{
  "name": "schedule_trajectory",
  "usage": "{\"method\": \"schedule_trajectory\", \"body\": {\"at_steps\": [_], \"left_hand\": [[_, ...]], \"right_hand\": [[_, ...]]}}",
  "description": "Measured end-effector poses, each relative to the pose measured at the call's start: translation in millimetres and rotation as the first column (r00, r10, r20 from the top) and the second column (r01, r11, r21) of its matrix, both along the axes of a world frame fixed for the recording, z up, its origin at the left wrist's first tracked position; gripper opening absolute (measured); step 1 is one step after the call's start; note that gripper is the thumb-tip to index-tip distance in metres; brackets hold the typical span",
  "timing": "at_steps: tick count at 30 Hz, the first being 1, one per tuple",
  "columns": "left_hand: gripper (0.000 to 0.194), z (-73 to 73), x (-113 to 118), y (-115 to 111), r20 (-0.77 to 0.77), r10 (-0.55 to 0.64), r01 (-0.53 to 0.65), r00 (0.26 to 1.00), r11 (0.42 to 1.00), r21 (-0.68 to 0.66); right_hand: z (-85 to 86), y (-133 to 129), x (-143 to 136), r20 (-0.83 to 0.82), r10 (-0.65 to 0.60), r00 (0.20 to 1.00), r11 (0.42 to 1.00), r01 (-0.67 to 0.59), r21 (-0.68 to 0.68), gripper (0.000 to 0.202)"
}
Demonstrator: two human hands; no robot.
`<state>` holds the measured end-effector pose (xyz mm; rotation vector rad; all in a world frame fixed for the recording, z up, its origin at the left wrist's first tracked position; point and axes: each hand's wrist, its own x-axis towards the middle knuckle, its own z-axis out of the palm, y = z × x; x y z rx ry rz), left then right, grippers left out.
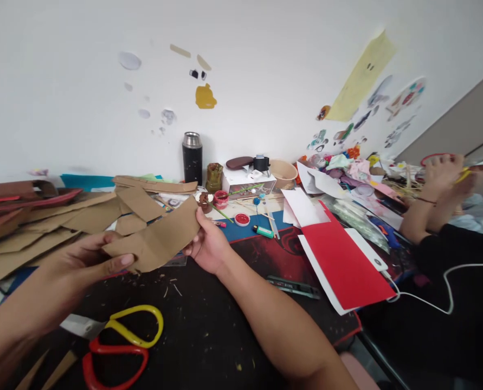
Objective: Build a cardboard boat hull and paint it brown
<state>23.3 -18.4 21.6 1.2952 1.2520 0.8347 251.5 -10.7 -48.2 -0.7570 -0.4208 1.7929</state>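
A brown piece of cardboard (160,238) is held up over the dark table mat, gripped at both ends. My left hand (89,260) pinches its lower left end, thumb on top. At the right end my right hand (208,241) grips the edge between thumb and fingers. Below my hands lie scissors (121,344) with one yellow and one red handle loop; my left forearm covers part of the blades. Thin cardboard strips (52,371) rest near the bottom left, and small scraps are scattered on the mat.
Stacked cardboard (90,214) fills the left side. A black flask (192,157), open red paint pots (242,219) and a green lighter (263,232) stand or lie behind. Red paper (347,254) and a box cutter (294,287) lie right. A co-worker's hands (444,170) hold scissors.
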Motion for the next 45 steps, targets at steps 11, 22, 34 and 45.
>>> {"method": "schedule_trajectory", "body": {"at_steps": [11,22,34,45], "left_hand": [[0.034,-9.1,-7.8,10.8,-0.383,-0.170,0.296,0.908,0.907,0.299],[0.091,-30.1,-23.2,4.9,-0.441,-0.124,0.346,0.889,0.812,0.469],[0.114,-33.8,-30.8,1.8,-0.668,-0.189,0.658,0.720,0.492,0.570],[0.081,-45.5,-15.5,-6.5,-0.677,-0.277,0.704,0.681,0.501,0.503]], "right_hand": [[-1.9,-1.1,-4.3,0.126,0.050,0.991,0.999,-0.051,0.007,0.062],[2.1,-13.0,-7.1,0.124,0.185,0.975,0.980,-0.192,0.054,0.060],[6.7,-17.9,-10.3,0.130,0.351,0.927,0.925,-0.322,-0.202,0.068],[1.2,-19.3,-19.6,0.146,0.260,0.955,0.955,-0.231,-0.189,0.044]]}}
